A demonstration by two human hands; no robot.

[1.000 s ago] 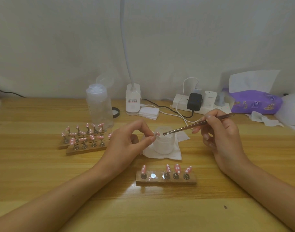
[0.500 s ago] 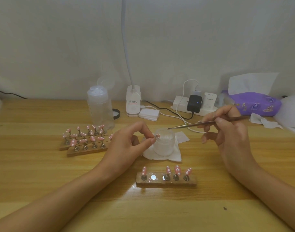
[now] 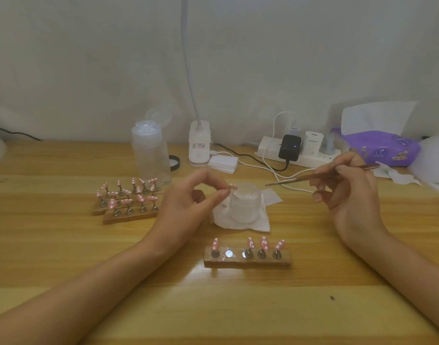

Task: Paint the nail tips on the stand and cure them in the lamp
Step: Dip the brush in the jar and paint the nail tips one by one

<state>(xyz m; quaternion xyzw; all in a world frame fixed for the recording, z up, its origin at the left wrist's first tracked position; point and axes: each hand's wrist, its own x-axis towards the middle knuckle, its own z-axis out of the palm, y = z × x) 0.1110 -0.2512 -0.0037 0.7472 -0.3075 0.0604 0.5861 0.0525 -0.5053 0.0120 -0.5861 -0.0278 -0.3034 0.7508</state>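
My left hand (image 3: 188, 202) pinches nail tip (image 3: 232, 187) beside jar (image 3: 245, 202). My right hand (image 3: 347, 192), gripping brush (image 3: 313, 175), now pulled away right of jar; dab likely done, curing next.

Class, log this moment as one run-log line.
left hand: pinches pink nail tip by jar | right hand: holds thin tool, apart from tip | near stand: one slot empty
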